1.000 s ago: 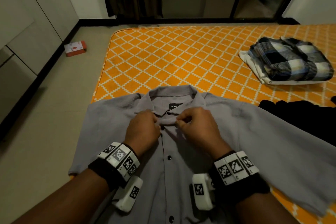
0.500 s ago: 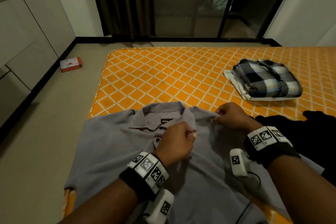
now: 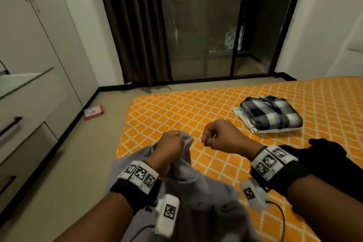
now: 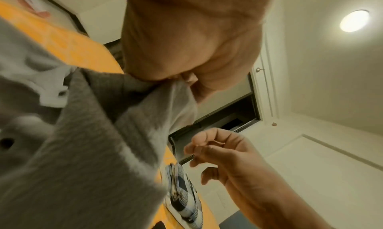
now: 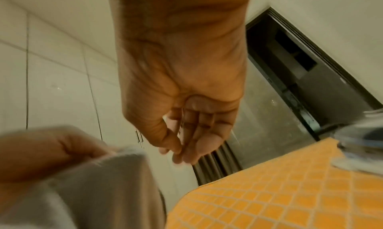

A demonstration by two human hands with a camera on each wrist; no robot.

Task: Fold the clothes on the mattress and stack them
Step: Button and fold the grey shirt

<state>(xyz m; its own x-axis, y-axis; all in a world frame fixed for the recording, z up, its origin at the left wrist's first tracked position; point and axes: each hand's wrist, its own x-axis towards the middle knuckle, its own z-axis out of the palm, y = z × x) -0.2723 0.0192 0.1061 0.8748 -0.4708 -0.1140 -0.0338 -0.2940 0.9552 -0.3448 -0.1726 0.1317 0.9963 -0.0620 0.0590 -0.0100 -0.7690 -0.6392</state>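
Note:
My left hand grips a bunched part of the grey button shirt near its top and holds it up off the orange mattress; the cloth hangs down over my left forearm. In the left wrist view the shirt drapes from my left hand. My right hand hovers just right of the shirt with fingers curled and nothing in it; the right wrist view shows the right hand bare. A folded plaid shirt lies on a folded white garment at the back right.
A black garment lies crumpled on the mattress by my right forearm. The floor runs along the mattress's left edge, with a red box on it beside the wardrobe. Dark curtains and a glass sliding door stand beyond.
The grey shirt lay flat with both hands on it; now my left hand has lifted it bunched off the mattress. My right hand has let go of the shoulder and risen beside it.

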